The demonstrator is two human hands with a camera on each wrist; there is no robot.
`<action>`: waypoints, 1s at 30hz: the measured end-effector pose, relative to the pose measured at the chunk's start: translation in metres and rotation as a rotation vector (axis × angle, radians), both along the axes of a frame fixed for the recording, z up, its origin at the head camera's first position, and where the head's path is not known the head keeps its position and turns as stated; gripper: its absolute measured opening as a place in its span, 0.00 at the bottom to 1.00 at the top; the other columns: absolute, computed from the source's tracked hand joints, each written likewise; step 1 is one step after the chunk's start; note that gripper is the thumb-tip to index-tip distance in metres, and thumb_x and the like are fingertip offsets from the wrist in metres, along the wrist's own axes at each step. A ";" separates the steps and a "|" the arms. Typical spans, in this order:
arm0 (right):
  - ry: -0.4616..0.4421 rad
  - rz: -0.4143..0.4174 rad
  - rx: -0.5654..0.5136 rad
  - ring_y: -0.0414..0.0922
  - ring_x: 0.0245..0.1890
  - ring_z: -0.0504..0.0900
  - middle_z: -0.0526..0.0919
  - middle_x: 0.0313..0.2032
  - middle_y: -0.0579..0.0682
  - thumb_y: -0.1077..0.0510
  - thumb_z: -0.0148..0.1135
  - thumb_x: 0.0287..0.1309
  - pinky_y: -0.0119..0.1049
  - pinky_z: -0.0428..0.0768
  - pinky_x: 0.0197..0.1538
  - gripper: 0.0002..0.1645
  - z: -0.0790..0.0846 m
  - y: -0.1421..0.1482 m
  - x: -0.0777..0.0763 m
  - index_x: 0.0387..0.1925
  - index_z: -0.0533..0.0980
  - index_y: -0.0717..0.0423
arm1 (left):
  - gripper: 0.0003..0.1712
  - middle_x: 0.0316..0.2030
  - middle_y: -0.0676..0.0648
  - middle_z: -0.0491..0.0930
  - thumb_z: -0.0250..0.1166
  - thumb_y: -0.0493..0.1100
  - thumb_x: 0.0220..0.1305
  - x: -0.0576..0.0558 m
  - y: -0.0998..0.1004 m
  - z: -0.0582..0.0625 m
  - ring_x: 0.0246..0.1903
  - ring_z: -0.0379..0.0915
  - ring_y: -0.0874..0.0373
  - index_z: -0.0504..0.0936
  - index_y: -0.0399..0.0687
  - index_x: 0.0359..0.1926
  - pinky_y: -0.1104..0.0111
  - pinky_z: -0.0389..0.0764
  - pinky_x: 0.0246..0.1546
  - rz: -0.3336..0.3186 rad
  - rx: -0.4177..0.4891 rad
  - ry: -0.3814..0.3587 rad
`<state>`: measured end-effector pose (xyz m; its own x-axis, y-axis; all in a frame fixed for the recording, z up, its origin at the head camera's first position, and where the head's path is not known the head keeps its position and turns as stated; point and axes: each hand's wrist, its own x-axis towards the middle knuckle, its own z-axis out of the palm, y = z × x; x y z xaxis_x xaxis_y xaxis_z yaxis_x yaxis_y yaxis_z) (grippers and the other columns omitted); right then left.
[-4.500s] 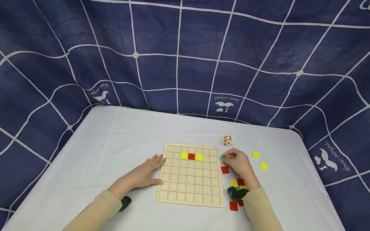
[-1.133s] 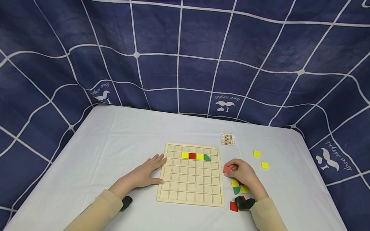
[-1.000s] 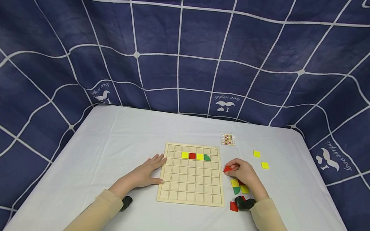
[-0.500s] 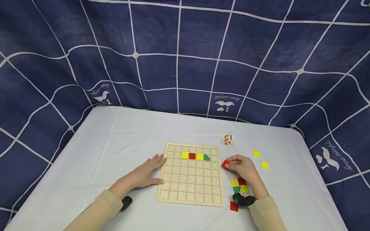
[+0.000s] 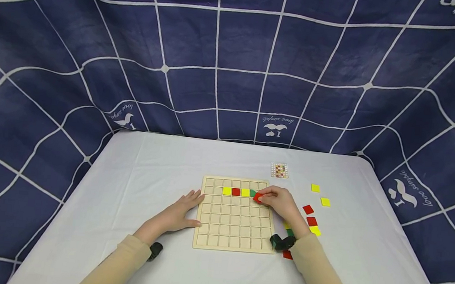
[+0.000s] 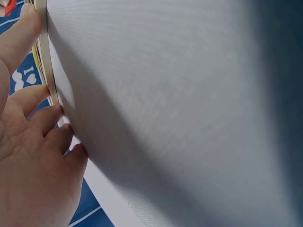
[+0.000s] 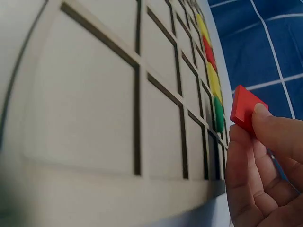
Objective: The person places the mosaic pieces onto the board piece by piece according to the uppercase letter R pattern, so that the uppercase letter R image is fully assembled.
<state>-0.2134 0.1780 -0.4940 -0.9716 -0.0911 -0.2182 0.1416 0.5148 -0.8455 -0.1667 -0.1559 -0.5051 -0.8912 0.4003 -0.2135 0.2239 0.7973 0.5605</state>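
My left hand rests spread against the left edge of the wooden grid board, fingertips and thumb touching its rim. Between thumb and fingers of my right hand is a red square tile, held tilted above the board's upper right. Just left of that tile, a green quarter-round tile sits in a cell, partly covered. The same row holds a yellow tile, a red tile and a second yellow tile.
Loose red tiles and a yellow tile lie right of the board; others are partly hidden under my right wrist. Two more yellow tiles lie farther right. A small pattern card lies behind the board on the white cloth.
The green tile went from my right hand into a board cell. My right hand then picked up a red tile and carried it left over the board. Some loose tiles shifted right.
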 end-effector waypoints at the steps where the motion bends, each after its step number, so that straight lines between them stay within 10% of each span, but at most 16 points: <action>1: 0.007 0.002 0.014 0.40 0.31 0.81 0.87 0.35 0.50 0.59 0.68 0.59 0.28 0.80 0.38 0.11 -0.001 -0.003 0.000 0.44 0.83 0.56 | 0.52 0.78 0.45 0.48 0.72 0.55 0.55 0.000 0.000 0.000 0.78 0.37 0.48 0.57 0.47 0.76 0.52 0.46 0.78 0.001 -0.001 0.000; 30: 0.110 0.006 0.232 0.42 0.31 0.77 0.81 0.33 0.51 0.59 0.69 0.58 0.32 0.77 0.36 0.07 -0.006 -0.020 0.005 0.37 0.81 0.57 | 0.53 0.78 0.44 0.48 0.72 0.55 0.55 0.000 -0.001 -0.001 0.78 0.38 0.46 0.57 0.46 0.76 0.50 0.46 0.77 -0.006 0.007 0.002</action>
